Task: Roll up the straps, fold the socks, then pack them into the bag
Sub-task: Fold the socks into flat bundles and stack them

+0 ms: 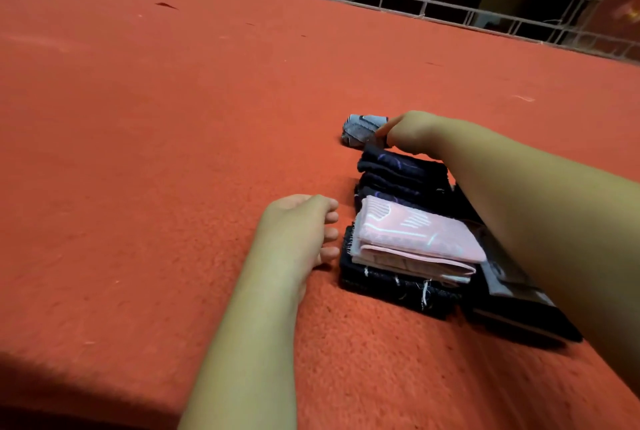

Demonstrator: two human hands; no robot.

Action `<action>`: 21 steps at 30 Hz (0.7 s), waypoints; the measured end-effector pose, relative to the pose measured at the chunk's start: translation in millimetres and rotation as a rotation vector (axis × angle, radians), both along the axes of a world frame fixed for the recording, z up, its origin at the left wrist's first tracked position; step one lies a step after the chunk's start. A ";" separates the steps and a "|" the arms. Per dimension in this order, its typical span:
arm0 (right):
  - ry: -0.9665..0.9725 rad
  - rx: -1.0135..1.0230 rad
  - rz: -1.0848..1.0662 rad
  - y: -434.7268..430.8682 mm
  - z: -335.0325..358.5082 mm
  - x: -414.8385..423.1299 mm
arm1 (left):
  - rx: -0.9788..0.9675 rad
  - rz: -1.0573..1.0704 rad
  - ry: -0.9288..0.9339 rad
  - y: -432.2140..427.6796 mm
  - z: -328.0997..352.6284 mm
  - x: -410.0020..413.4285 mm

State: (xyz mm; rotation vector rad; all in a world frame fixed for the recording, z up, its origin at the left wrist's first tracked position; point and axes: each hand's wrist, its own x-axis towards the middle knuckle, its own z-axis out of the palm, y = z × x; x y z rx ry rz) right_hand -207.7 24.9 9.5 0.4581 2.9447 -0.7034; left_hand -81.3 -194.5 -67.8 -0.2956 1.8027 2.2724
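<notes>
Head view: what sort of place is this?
Likely a room at home, though unsure: a fuzzy orange cover spreads over the surface, a metal rail edges it, and folded socks lie on it.

Bare carpet (173, 124) left of sock stack (412, 235)

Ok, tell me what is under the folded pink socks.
The pink socks sit on a dark folded cloth with loose white threads, lying on the orange blanket. How many layers it has, and its middle, cannot be seen: the socks cover it.
</notes>
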 end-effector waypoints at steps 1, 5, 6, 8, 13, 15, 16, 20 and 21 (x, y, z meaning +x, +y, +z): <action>0.013 0.006 -0.008 -0.8 -1.1 -0.1 | -0.009 0.000 0.007 1.0 1.0 0.7; 0.121 -0.062 -0.013 -13.0 10.2 19.5 | -0.009 0.031 0.050 4.7 6.9 4.6; 0.157 -0.109 0.003 -14.6 14.2 25.9 | -0.003 0.053 0.066 5.0 9.1 5.7; 0.246 -0.195 0.036 -18.1 24.9 40.5 | 0.022 0.123 0.101 4.9 14.9 8.7; 0.520 -0.370 0.075 -22.9 60.2 92.4 | -0.095 0.381 0.390 0.3 26.7 21.4; 0.599 -0.413 0.067 -22.3 70.5 123.5 | -0.253 0.404 0.608 0.2 32.5 33.6; 0.627 -0.444 0.073 -22.3 74.4 143.9 | -0.299 0.364 0.715 2.6 37.0 42.8; 0.602 -0.706 0.082 -21.1 69.8 239.8 | -0.326 0.052 0.925 22.0 54.4 91.9; 0.572 -0.761 0.062 -17.5 62.2 261.9 | -0.356 0.007 0.951 27.1 55.0 103.9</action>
